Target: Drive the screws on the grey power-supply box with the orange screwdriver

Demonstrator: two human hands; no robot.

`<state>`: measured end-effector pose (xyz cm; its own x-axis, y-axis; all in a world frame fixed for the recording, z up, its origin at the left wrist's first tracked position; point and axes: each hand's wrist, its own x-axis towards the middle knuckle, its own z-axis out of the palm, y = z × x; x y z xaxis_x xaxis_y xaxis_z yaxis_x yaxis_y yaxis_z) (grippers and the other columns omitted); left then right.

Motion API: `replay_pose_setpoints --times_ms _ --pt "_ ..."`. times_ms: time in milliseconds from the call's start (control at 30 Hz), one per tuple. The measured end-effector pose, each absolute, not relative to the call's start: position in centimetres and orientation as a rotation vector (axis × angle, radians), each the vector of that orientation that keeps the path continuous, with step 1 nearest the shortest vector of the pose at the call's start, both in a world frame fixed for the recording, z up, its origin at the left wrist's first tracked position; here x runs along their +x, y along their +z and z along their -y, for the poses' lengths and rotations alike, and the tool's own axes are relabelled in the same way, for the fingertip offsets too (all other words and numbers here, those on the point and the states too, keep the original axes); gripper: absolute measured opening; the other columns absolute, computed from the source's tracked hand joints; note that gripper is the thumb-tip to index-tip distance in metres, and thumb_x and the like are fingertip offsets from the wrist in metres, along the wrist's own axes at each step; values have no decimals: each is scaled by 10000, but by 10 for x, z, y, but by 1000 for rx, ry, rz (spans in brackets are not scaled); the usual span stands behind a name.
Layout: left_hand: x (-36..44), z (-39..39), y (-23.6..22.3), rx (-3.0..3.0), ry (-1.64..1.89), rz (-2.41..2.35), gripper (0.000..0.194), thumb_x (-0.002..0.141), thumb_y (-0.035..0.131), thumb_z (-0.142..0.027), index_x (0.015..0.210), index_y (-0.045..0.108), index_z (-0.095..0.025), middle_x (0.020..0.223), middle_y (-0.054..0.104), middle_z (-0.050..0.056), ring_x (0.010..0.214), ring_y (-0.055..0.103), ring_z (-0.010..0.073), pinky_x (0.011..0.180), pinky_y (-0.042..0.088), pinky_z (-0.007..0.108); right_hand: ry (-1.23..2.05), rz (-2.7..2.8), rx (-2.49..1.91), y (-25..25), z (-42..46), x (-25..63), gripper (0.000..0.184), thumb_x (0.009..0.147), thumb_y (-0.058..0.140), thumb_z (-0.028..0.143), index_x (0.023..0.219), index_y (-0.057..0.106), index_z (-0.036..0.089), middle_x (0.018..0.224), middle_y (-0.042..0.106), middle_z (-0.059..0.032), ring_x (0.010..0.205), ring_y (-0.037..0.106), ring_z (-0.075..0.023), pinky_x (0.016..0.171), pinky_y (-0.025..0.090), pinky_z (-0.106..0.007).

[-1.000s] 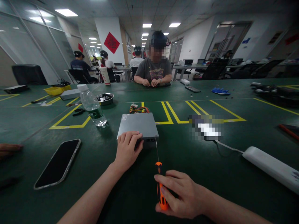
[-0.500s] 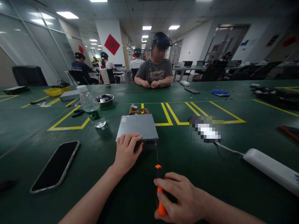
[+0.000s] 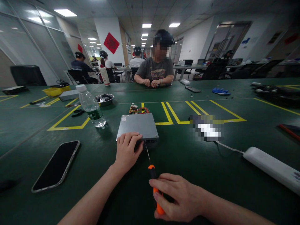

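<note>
A grey metal computer power supply (image 3: 138,123) lies flat on the green table, its bundle of coloured wires (image 3: 138,109) at the far side. My left hand (image 3: 127,151) grips its near left corner, fingers over the top and thumb against the front face. In my right hand (image 3: 177,197) is a screwdriver with an orange and black handle (image 3: 152,172). Its thin shaft points away from me, and the tip is at the lower front edge of the power supply, close to my left thumb. Whether the tip sits in a screw cannot be made out.
Left of the power supply stand a water bottle (image 3: 92,107) and a metal bowl (image 3: 105,99); a phone (image 3: 57,165) lies nearer. To the right are a blurred-out lit device (image 3: 207,129) and a white power strip (image 3: 272,168). A person (image 3: 154,67) sits opposite.
The screwdriver tip has shifted left along the front of the power supply, from near its right corner towards my left thumb. My right hand moved slightly left; my left hand kept its hold.
</note>
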<state>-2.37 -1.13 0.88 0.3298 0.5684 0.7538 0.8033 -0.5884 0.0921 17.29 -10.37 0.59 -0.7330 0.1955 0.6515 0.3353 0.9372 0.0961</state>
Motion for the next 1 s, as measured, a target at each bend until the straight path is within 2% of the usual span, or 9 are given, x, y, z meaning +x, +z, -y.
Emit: replay_pose_setpoints --times_ms 267,367,500,600,700,800,1000 --pt "-24 11 8 -2301 -1125 1235 178 801 574 -215 978 565 -206 998 619 59 906 519 217 764 376 356 -280 2453 -407 2 104 176 248 874 500 335 896 585 103 992 601 -145 730 603 -146 761 509 -279" --pt "-24 11 9 -2303 -1130 1236 174 804 572 -215 978 566 -206 998 619 58 911 520 215 769 374 356 -278 2388 -385 4 103 177 224 870 509 307 909 569 94 979 599 -158 806 614 -164 787 502 -291" --pt "-24 11 9 -2299 -1136 1229 174 803 574 -217 977 566 -211 996 619 55 908 520 214 765 372 357 -305 2334 -359 10 103 176 206 892 469 274 868 560 90 937 615 -183 871 619 -200 767 515 -324" --pt "-23 11 9 -2306 -1128 1231 179 801 576 -216 979 562 -211 1000 618 55 910 518 215 769 372 360 -299 2347 -419 15 104 174 233 922 450 297 860 570 107 920 632 -165 856 626 -181 783 514 -302" --pt "-23 12 9 -2297 -1128 1234 182 800 575 -217 981 558 -212 998 618 56 908 518 217 768 374 362 -251 2415 -424 20 105 172 331 960 352 362 988 579 123 962 636 -156 912 621 -183 788 514 -310" --pt "-23 12 10 -2290 -1122 1228 174 800 573 -224 973 557 -217 994 619 56 903 520 219 763 376 366 -216 2467 -396 22 105 171 345 964 325 332 1085 566 116 977 639 -158 944 617 -194 769 517 -313" --pt "-24 11 7 -2287 -1126 1231 176 802 571 -231 977 558 -218 1003 618 55 916 520 220 777 372 369 -207 2415 -344 11 104 170 229 915 485 284 909 576 73 1042 630 -196 811 642 -176 697 517 -284"
